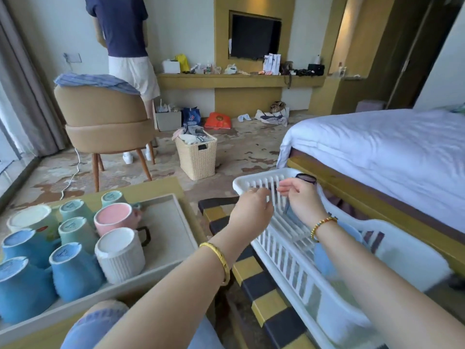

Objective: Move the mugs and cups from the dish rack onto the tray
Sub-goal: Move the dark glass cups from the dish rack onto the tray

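A white dish rack point(281, 263) lies on a yellow and black checkered bench, beside the bed. At its far end stands a dark tinted cup point(306, 178). A grey-blue glass point(292, 214) leans among the prongs just under my right hand point(300, 199), whose fingers are loosely spread and hold nothing. My left hand point(251, 209) hovers over the rack's far prongs, fingers loosely curled, empty. A light blue mug point(324, 258) shows behind my right forearm, and a white cup point(337, 321) sits blurred at the near end. The grey tray point(176, 238) at left holds several upturned mugs.
The tray rests on a yellow table by my knee. A wicker basket point(197, 157) and a tan chair point(105, 122) stand on the floor beyond. A person point(125, 46) stands behind the chair. The bed point(390, 152) runs along the right.
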{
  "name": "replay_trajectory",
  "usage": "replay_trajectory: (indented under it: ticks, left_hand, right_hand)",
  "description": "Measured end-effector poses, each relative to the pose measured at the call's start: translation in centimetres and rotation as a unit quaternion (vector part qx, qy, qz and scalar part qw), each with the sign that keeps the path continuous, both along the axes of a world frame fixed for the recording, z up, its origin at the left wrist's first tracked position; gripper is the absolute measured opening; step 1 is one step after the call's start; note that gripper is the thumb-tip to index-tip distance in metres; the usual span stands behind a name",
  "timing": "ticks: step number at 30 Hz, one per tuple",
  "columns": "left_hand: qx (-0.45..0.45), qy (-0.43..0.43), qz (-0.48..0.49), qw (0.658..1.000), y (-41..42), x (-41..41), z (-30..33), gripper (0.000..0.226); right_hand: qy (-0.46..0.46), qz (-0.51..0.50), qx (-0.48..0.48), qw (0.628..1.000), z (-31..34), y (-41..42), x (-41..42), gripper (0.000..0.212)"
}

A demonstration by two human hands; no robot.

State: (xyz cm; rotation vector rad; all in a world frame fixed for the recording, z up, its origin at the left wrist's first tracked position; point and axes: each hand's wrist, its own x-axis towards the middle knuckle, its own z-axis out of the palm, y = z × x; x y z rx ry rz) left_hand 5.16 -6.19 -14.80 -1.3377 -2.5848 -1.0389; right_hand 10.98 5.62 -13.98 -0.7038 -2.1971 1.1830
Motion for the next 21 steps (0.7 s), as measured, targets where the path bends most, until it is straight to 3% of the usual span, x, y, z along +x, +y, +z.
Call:
replay_trajectory:
  ticks: [5, 10, 13, 16, 18, 21]
  left_hand:
    - [-0.062, -0.039, -0.033, 0.997, 5.4, 2.1, -0.8, 0.026]
    - [-0.208, -0.018, -0.007, 0.978, 7.3, 2.0, -2.9, 0.028]
    - [-0.192, -0.022, 0.008, 0.981, 7.1, 1.3, -3.6, 0.03]
    - [-0.174, -0.013, 0.016, 0.984, 6.9, 1.0, -3.8, 0.029]
    - [-0.169, -0.007, 0.015, 0.986, 6.8, 1.1, -3.9, 0.029]
    - [-0.156, -0.002, 0.017, 0.988, 6.7, 1.0, -4.2, 0.028]
  right_hand:
    - [0.028, -0.135, -0.027, 0.99, -2.4, 2.8, 2.4, 0.031]
    - [0.031, -0.179, -0.033, 0.983, -3.7, 3.3, 3.2, 0.035]
    - [-0.002, -0.192, 0.014, 0.981, -2.8, 5.6, 3.5, 0.032]
    - [-0.1, -0.197, 0.059, 0.973, -3.3, 7.4, 3.4, 0.034]
    - [-0.14, -0.188, 0.08, 0.969, -3.6, 8.0, 2.7, 0.041]
    - [-0.125, -0.153, 0.123, 0.972, -3.4, 8.6, 0.6, 0.06]
